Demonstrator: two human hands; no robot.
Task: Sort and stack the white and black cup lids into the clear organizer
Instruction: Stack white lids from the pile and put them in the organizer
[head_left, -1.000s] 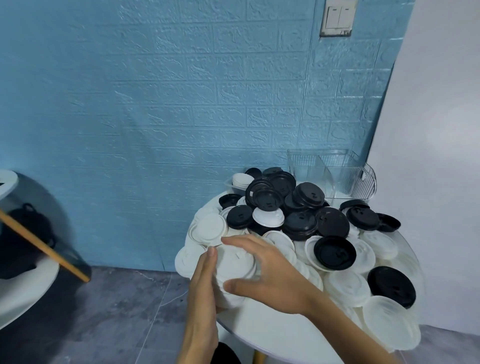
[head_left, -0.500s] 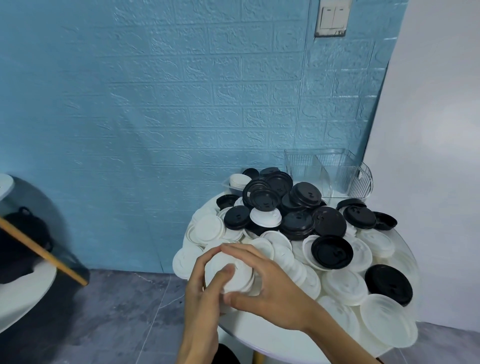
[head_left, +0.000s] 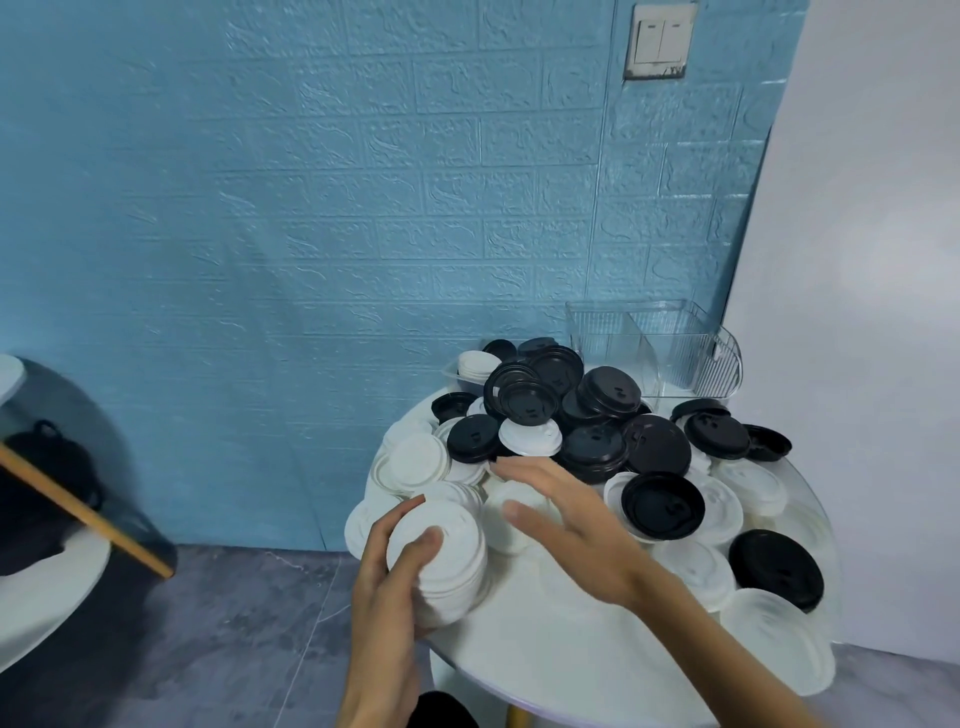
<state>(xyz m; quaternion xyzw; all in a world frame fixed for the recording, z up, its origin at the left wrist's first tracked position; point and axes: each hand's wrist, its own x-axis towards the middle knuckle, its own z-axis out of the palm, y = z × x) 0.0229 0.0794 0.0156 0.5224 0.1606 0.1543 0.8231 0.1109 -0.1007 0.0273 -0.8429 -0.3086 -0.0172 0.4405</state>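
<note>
A small round white table (head_left: 545, 654) is heaped with loose lids. Black lids (head_left: 602, 415) pile up at the back and middle; white lids (head_left: 711, 509) spread across the front and left. My left hand (head_left: 387, 577) grips a stack of white lids (head_left: 447, 561) at the table's near left edge, thumb on the top lid. To its right, my right hand (head_left: 566, 519) hovers over the white lids with fingers spread and straight, holding nothing. The clear organizer (head_left: 654, 348) stands at the back right against the wall, with nothing visible inside.
A blue brick-pattern wall lies behind the table and a white wall (head_left: 857, 312) runs close on the right. Another white table (head_left: 36, 587) with a wooden leg and a black bag (head_left: 47, 462) are at the far left. Grey floor lies between the tables.
My right hand has lifted off the white stack and moved right, fingers now spread. My left hand keeps hold of the stack and has raised it slightly.
</note>
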